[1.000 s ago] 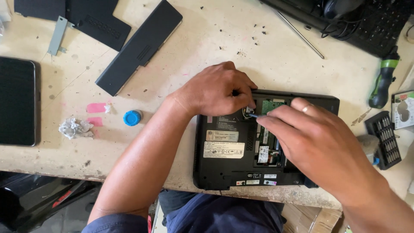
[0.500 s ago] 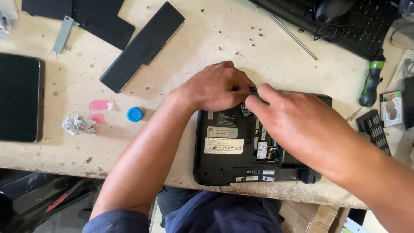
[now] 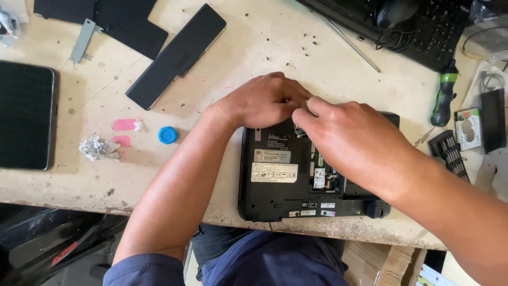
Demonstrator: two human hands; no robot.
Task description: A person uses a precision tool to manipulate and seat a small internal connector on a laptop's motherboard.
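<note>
A small black laptop (image 3: 286, 180) lay upside down at the near edge of the worn beige workbench (image 3: 254, 47), its underside with white labels facing up and part of its internals exposed. Both hands met over the laptop's far edge. The left hand (image 3: 264, 100) rested curled on the far left corner of the laptop, fingers bent down against the casing. The right hand (image 3: 349, 137) lay across the far middle of the laptop, its fingertips touching those of the left hand at the open compartment. Whether either hand pinched anything between its fingers could not be told; the contact point was hidden.

To the left of the laptop, a blue round cap (image 3: 168, 135) sat on the bench, with two pink scraps (image 3: 126, 125) and a crumpled wad of paper (image 3: 98, 147) farther left. A dark tablet (image 3: 25, 115) lay well left of the laptop, at the bench's left end. A long black battery pack (image 3: 177, 55) lay diagonally beyond the laptop to the far left, near flat black cover panels (image 3: 124, 24). Small loose screws (image 3: 307, 45) were scattered just beyond the laptop. A green-handled screwdriver (image 3: 443, 95) stood to the far right of the laptop, a black bit holder (image 3: 448, 153) just right of it, and a black keyboard (image 3: 413, 26) beyond.
</note>
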